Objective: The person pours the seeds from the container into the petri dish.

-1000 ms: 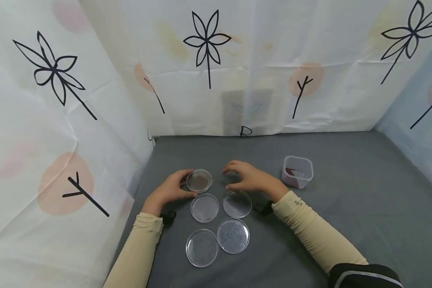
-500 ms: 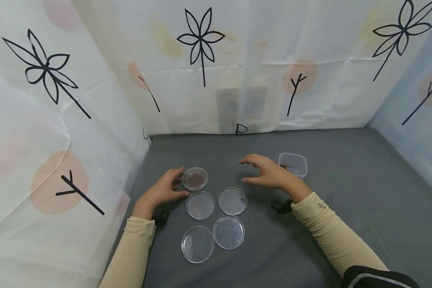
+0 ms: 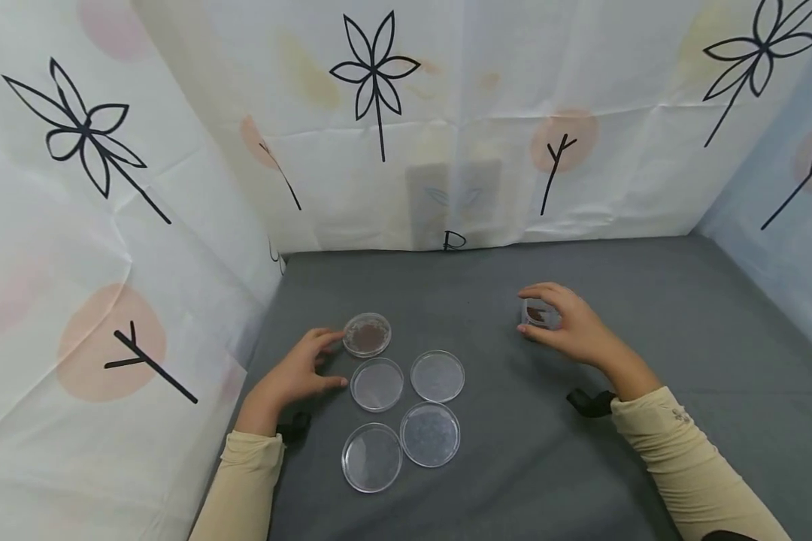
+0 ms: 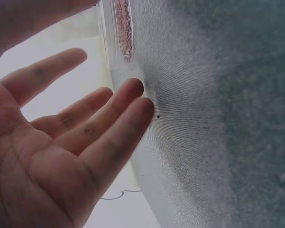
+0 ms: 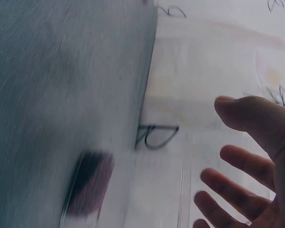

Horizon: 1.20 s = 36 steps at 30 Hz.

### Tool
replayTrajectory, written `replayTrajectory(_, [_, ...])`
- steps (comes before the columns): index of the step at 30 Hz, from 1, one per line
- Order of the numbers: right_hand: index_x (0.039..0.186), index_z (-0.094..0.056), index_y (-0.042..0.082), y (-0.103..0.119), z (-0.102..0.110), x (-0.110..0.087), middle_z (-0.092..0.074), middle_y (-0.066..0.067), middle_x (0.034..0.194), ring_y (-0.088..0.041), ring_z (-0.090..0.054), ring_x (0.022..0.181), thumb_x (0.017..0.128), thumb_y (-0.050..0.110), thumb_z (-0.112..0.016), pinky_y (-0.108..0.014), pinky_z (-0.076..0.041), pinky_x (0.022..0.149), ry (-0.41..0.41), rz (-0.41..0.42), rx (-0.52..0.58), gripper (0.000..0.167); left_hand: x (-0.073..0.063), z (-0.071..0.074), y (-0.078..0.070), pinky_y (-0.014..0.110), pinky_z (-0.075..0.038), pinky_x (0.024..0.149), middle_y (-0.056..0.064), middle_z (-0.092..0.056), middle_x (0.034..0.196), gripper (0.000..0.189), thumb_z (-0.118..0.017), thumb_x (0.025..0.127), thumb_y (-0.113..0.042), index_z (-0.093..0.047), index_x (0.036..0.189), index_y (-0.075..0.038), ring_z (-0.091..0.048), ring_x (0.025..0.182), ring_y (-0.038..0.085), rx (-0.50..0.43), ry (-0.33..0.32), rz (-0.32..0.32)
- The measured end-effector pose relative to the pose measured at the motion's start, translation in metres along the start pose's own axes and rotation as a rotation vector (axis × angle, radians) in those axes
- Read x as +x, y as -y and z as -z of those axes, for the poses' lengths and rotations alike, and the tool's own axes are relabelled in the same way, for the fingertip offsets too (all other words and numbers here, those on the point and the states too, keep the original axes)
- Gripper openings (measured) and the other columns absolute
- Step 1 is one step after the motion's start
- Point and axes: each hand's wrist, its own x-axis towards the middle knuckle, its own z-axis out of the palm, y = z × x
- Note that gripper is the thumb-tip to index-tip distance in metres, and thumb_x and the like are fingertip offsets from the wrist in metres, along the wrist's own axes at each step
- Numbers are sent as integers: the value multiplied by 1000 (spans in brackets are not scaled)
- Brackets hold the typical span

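Observation:
A lidded-looking petri dish point(image 3: 368, 335) of brownish-red granules lies at the back left of the group of dishes. My left hand point(image 3: 296, 377) is beside it with fingers spread, the index fingertip right at its rim. In the left wrist view the palm point(image 4: 47, 152) faces the camera and holds nothing. Over at the right, my right hand point(image 3: 582, 327) reaches over a clear square plastic container point(image 3: 541, 318), thumb and fingers apart on either side of it. The right wrist view shows reddish-brown material point(image 5: 92, 185) inside that container, and the fingers point(image 5: 234, 192) loosely extended above it.
Several clear petri dishes point(image 3: 377, 385) lie in front of the filled one on the grey cloth point(image 3: 514, 451). White printed sheets point(image 3: 352, 203) wall in the table at the back and sides.
My right hand has moved right, away from the dishes to the square container. My left hand has drawn back slightly from the filled dish, its fingers spreading. The dishes stay in place.

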Motion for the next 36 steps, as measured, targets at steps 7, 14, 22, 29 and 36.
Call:
replayTrajectory(7, [143, -62, 3, -10, 16, -10, -55, -23, 147, -48, -47, 139, 88, 14, -88, -74, -40, 109, -51, -117, -17, 61, -9, -1, -7, 60, -58, 103, 27, -58, 133, 72, -95, 80, -11, -61, 141, 3, -66, 121, 50, -2, -12, -15])
replayTrajectory(14, [150, -52, -2, -24, 21, -17, -44, -31, 153, -57, -39, 142, 86, 19, -90, -80, -36, 106, -23, -210, -48, 77, -10, -5, -10, 57, -58, 103, 23, -66, 131, 63, -90, 83, -6, -63, 140, 2, -67, 117, 41, -7, 35, -67])
replayTrajectory(22, [158, -43, -3, -36, 18, -23, -40, -34, 154, -58, -42, 138, 88, 21, -89, -78, -44, 104, -35, -306, 25, 86, -9, -9, -16, 45, -62, 101, 22, -64, 133, 81, -96, 78, -16, -58, 148, 1, -68, 115, 34, -98, 96, -3])
replayTrajectory(29, [164, -30, -2, -40, 13, -28, -33, -36, 159, -60, -41, 141, 91, 24, -87, -72, -53, 102, 6, -385, 75, 96, -6, -9, -18, 46, -62, 100, 20, -64, 134, 82, -99, 75, -21, -61, 144, -1, -67, 114, 33, -107, 94, 5])
replayTrajectory(36, [167, -24, 0, -43, 10, -28, -30, -34, 165, -61, -38, 145, 93, 24, -85, -72, -53, 101, 29, -405, 110, 98, -11, -15, -19, 47, -62, 102, 22, -62, 136, 83, -99, 75, -20, -59, 145, 2, -66, 117, 35, -123, 96, 17])
